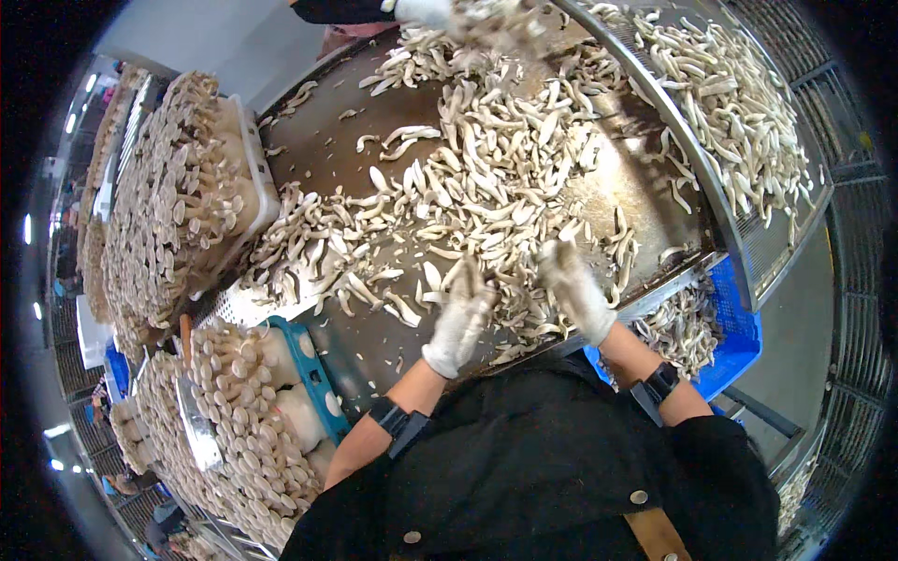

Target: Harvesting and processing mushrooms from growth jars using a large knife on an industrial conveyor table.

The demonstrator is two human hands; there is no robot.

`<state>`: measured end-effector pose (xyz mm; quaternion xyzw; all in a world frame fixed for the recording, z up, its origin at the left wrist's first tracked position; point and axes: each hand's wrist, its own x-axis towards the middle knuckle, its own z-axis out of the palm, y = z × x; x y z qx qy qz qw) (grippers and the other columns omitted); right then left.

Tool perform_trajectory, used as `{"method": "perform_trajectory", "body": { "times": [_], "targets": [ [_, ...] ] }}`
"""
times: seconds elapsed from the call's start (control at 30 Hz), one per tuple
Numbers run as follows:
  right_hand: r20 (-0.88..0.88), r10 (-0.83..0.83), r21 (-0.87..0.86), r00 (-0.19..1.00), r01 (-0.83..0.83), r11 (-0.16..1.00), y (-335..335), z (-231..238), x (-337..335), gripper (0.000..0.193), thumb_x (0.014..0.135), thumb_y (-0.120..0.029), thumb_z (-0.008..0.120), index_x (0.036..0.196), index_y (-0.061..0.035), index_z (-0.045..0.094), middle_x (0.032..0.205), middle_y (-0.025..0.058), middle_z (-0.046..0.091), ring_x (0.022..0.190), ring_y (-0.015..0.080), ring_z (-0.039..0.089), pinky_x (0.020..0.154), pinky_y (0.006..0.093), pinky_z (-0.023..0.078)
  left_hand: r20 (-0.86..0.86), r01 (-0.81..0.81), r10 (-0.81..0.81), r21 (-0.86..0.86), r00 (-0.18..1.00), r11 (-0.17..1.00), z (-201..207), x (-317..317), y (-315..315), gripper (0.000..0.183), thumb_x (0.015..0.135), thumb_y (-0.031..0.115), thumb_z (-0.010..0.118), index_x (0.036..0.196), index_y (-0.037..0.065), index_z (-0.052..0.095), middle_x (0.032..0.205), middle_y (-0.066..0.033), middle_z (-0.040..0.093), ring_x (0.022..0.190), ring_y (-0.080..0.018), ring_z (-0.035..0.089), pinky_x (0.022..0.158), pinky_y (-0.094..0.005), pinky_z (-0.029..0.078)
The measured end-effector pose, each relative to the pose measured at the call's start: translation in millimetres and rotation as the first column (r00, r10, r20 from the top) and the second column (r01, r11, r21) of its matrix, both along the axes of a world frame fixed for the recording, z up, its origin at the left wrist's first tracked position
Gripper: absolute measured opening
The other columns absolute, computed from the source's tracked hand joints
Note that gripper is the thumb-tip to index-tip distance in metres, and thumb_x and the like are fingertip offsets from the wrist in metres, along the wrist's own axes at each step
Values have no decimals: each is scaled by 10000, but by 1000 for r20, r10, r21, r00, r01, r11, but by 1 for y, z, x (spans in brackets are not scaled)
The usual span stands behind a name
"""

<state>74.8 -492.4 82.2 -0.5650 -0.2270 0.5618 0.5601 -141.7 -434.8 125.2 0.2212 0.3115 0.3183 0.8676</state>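
Observation:
Cut mushrooms (496,178), pale with grey-brown caps, lie in a loose heap across a dark metal work table (327,168). At the heap's near edge is my left hand (460,323), in a white glove stained grey at the fingertips. Its fingers stretch forward against the mushrooms and look open. A short way to the right, my right hand (578,292) wears a matching glove and reaches into the same heap. Motion blurs its fingers, but they appear stretched out. Mushrooms show between the two hands; I see none clearly gripped.
Clusters of uncut mushrooms (178,206) fill crates on the left, one with a teal rim (313,379). A blue crate (739,323) of mushroom pieces sits below the table's right edge. Beyond a metal rail (669,112) lie more mushrooms. Opposite, another person's gloved hand (426,11) handles mushrooms.

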Motion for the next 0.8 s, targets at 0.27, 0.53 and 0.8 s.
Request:
{"method": "perform_trajectory", "body": {
  "times": [0.27,0.53,0.8],
  "targets": [
    [-254,193,114,948,-169,979,9,39,41,194,911,-189,493,959,-2,512,961,118,628,741,229,584,735,396,489,-544,510,-349,176,763,842,56,7,23,537,936,182,506,1390,-50,338,1376,-165,445,1288,-225,389,1074,-310,291],
    [817,479,-315,321,-447,837,26,15,55,342,799,-199,642,1064,-16,527,987,173,651,850,326,642,768,417,510,-989,942,138,91,49,323,-13,-14,57,485,832,286,626,1232,32,517,1196,-232,548,1094,-381,532,937,-431,418],
    [662,526,-370,534,-378,849,34,43,45,284,774,-148,621,1014,-4,575,857,178,642,756,300,633,696,372,497,-852,339,17,226,523,913,11,-68,64,291,844,53,519,1126,-19,529,958,-99,614,722,-134,565,644,-289,481]
  ]
}}
